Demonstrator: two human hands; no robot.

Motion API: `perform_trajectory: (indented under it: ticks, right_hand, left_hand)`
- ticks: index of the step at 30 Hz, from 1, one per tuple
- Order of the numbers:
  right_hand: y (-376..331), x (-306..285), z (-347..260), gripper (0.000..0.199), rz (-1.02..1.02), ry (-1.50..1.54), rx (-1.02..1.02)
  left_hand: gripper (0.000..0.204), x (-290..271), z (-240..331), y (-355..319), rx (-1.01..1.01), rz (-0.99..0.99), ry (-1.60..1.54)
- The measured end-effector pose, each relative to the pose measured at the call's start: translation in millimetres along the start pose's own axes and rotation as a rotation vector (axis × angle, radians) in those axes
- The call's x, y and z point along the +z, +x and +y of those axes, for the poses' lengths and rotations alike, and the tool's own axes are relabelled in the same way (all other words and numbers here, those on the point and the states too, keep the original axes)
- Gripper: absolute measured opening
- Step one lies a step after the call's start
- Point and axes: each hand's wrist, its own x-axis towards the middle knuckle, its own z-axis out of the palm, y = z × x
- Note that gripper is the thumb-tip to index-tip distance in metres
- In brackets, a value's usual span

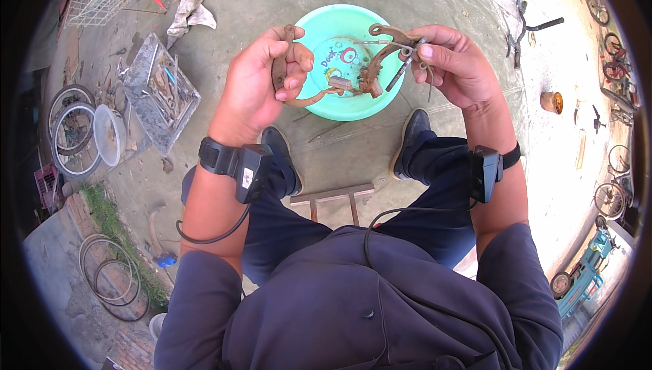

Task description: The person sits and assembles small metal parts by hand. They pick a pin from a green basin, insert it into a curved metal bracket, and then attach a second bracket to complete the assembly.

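Basin (339, 112) mint grn w/ cartoon print (348, 55); curved part (395, 33) rusty brn; far trike (589, 261) prob. teal.

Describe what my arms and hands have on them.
The left hand and right hand are bare. Short dark navy fabric sleeves end around the elbows. Each wrist wears a black strap with an angular black box and a thin black cable leading from it; the left box carries a small white label.
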Motion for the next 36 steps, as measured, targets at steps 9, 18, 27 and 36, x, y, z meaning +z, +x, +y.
perform_trajectory:
  ticks: [9,18,27,36]
  right_hand:
    - [-1,-3,-1,0.026,0.002,-0.006,-0.015]
    - [-2,-8,-4,0.026,0.021,-0.002,-0.044]
    - [-2,-7,-6,0.025,0.083,-0.030,-0.027]
    - [-4,-8,-8,0.023,0.063,0.048,0.008]
  left_hand:
    - [0.042,-6,-5,2,0.034,-0.034,-0.108]
    - [0.037,-8,-4,-2,0.106,0.058,-0.012]
    - [0.020,-23,5,1,0.263,-0.191,-0.236]
    - [0.011,-22,10,-4,0.161,-0.485,-0.679]
